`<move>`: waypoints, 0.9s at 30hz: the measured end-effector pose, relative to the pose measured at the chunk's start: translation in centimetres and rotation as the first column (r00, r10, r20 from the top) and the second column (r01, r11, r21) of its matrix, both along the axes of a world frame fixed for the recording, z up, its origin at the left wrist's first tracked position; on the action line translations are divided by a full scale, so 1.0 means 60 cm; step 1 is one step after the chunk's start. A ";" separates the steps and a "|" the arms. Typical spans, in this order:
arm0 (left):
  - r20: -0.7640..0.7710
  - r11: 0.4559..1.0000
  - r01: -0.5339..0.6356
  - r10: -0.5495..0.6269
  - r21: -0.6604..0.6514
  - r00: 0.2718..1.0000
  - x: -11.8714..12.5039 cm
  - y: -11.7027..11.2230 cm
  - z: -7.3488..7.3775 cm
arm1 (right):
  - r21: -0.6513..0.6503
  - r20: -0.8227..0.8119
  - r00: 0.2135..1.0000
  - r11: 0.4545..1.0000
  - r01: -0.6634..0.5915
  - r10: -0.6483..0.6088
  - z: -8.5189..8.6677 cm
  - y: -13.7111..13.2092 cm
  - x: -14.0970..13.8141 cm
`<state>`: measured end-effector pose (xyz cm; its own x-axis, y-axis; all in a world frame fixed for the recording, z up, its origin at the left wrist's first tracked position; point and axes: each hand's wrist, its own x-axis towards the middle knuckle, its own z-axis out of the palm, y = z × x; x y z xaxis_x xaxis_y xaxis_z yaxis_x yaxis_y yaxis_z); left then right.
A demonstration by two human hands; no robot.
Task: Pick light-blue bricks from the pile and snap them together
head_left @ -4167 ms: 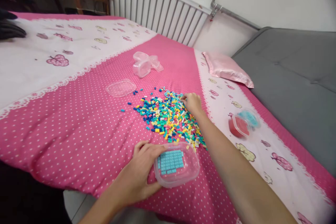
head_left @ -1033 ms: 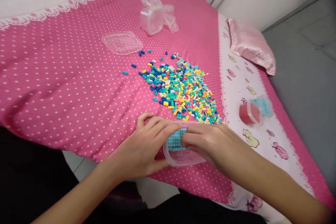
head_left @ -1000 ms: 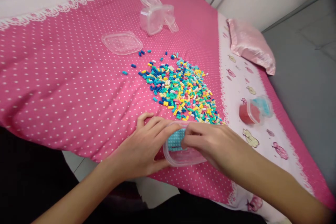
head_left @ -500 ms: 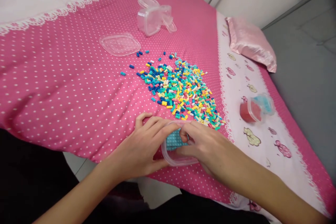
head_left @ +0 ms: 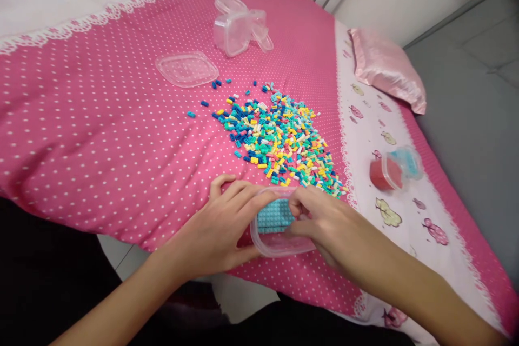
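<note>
A small clear plastic tub (head_left: 271, 242) sits near the bed's front edge, with light blue bricks (head_left: 274, 217) laid in rows inside it. My left hand (head_left: 219, 230) grips the tub's left side, thumb under the near rim and fingers along the far rim. My right hand (head_left: 324, 221) reaches into the tub from the right, its fingers curled and pinched over the blue bricks; what they pinch is hidden. Just beyond the tub lies a heap of small bricks (head_left: 279, 138) in blue, teal, yellow, pink and white.
The pink dotted bedspread (head_left: 101, 130) carries a clear lid (head_left: 187, 68) and empty clear tubs (head_left: 239, 30) farther back. To the right stand a red-filled tub (head_left: 383, 173) and a blue-filled one (head_left: 407, 161). A pink pillow (head_left: 387, 67) and grey sofa (head_left: 470, 97) lie beyond.
Four seconds ago my right hand was picking in the far side of the heap; it has come back into the tub. In the last second its fingers curled tighter over the blue bricks.
</note>
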<state>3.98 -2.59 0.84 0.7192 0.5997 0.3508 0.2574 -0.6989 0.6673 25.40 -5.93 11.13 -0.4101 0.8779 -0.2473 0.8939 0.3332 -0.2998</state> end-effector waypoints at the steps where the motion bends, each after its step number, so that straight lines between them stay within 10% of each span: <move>1: 0.001 1.000 -0.001 0.001 0.000 1.000 0.000 0.000 0.000 | -0.015 -0.008 0.999 0.999 0.034 -0.034 -0.001 0.001 -0.001; 13: 0.017 1.000 0.007 -0.007 0.020 1.000 0.002 0.003 -0.001 | -0.153 -0.090 0.965 0.961 0.231 -0.246 -0.001 0.002 -0.008; 27: 0.011 1.000 0.009 -0.009 0.023 1.000 0.003 0.004 0.001 | -0.005 -0.150 0.978 0.989 -0.150 0.148 -0.012 -0.003 -0.002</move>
<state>4.14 -2.36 0.91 0.7205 0.5847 0.3728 0.2432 -0.7165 0.6538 25.28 -6.10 10.42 -0.5692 0.8005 -0.1877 0.7797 0.4531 -0.4323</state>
